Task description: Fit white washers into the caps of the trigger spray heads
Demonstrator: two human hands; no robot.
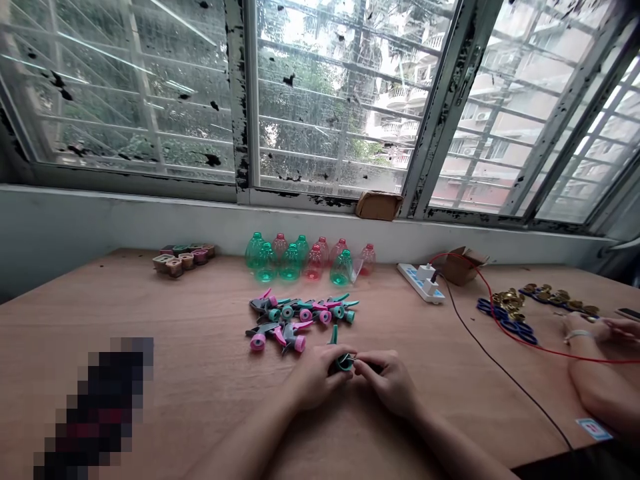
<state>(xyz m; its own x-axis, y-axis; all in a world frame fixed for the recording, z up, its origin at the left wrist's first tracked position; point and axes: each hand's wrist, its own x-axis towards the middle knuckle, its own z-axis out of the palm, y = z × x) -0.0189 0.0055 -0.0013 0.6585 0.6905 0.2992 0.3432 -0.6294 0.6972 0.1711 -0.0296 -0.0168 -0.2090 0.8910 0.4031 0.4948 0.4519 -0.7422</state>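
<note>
My left hand [320,377] is closed around a dark spray trigger head [344,362] with a green lever and green collar. Its lever sticks up above my fingers. Close beside it, the fingertips of my right hand [387,380] pinch at the collar end; a small dark piece shows there, too small to name. Just beyond my hands lies a pile of spray trigger heads [305,310], grey with pink or green levers and collars. Behind them stand several clear green bottles [290,262] and clear red bottles [314,262] without tops.
At the back left sit small containers [185,259]. A white power strip [421,283] with plugs and cables lies right of the bottles, near a cardboard box [463,265]. Farther right are blue-handled items [515,327], brass-coloured parts [509,300] and another person's hands [587,330].
</note>
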